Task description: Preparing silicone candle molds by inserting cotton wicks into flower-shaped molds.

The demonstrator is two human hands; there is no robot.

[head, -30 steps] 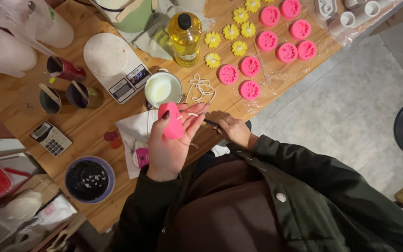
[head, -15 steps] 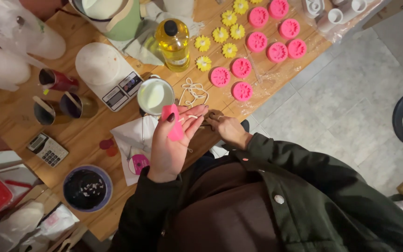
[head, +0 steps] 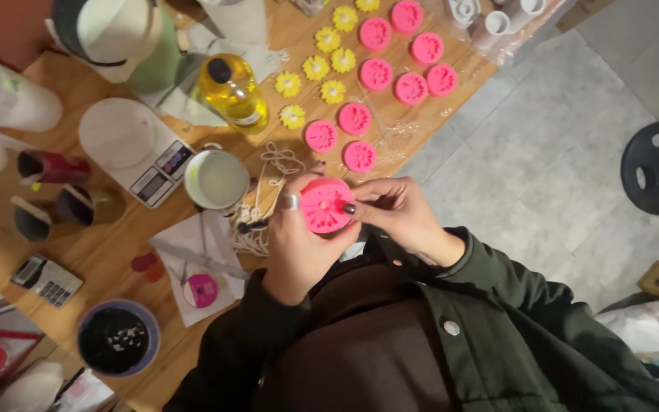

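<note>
Oil bottle point(head: 230, 91) upper table: clear plastic, yellow contents, black cap, white label. Kitchen scale point(head: 133, 149) left of it: white, small grey screen. Calculator point(head: 46, 280) near left edge: grey, dark display.

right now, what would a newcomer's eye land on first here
Probably the round pink flower-shaped mould, held face-up between the left hand and right hand at the table's near edge. Behind it, rows of pink flower pieces and yellow flower pieces lie on the wooden table.
</note>
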